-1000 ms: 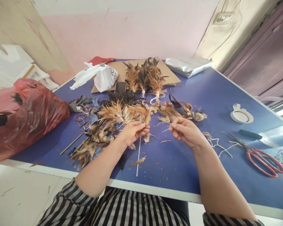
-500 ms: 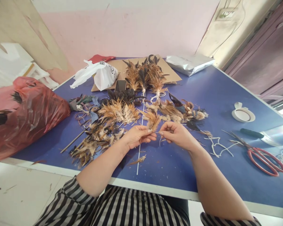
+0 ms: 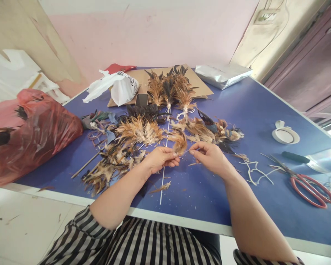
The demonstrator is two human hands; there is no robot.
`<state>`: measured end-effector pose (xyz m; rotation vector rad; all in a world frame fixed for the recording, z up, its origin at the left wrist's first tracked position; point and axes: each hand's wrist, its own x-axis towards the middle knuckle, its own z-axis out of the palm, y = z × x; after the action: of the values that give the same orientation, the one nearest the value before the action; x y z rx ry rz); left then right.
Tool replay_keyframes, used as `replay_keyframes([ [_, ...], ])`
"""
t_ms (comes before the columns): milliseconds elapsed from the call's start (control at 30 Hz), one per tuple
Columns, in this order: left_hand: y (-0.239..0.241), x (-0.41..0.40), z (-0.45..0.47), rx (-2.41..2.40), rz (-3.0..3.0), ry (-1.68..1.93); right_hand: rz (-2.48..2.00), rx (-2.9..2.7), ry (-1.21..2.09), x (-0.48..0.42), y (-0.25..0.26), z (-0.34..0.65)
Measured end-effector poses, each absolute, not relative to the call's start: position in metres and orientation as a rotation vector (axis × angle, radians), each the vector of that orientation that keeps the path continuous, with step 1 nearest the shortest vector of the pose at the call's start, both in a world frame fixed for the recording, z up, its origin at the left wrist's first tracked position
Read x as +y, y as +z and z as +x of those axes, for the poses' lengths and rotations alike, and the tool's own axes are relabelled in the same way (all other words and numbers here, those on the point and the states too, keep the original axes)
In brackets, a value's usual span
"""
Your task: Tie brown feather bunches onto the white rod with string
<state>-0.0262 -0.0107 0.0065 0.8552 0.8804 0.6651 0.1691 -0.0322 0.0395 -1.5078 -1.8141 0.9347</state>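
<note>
Pinches feather tuft (image 3: 179, 141) at its quills with left hand (image 3: 160, 159), just over the near surface (image 3: 198, 187); nips a thin strand (image 3: 187, 150) with right hand (image 3: 211, 157). Seems light, soft, crushable: take by quill ends.

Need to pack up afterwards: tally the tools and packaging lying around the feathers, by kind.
Plastic bags: 2 (red bag, white bag)
Silver packet: 1
Scissors: 1
Tape roll: 1
Green-handled tool: 1
Total: 6
</note>
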Motion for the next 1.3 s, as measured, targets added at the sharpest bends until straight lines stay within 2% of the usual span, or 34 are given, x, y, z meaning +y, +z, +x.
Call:
replay_keyframes([
  [200,0.007,-0.010,-0.030,0.771,0.730,0.549,-1.412,-1.641,1.240,-0.032,0.036,0.163],
  [300,0.008,-0.008,-0.033,0.664,0.550,0.517,-1.369,-1.585,1.291,-0.031,0.035,0.162],
  [733,0.007,-0.004,-0.034,0.713,0.473,0.549,-1.384,-1.664,0.991,-0.032,0.035,0.163],
  [1067,0.006,-0.014,-0.027,0.785,0.893,0.552,-1.374,-1.762,0.712,-0.031,0.028,0.157],
  [1300,0.007,-0.007,-0.026,0.873,0.818,0.760,-1.398,-1.910,0.520,-0.036,0.031,0.156],
])
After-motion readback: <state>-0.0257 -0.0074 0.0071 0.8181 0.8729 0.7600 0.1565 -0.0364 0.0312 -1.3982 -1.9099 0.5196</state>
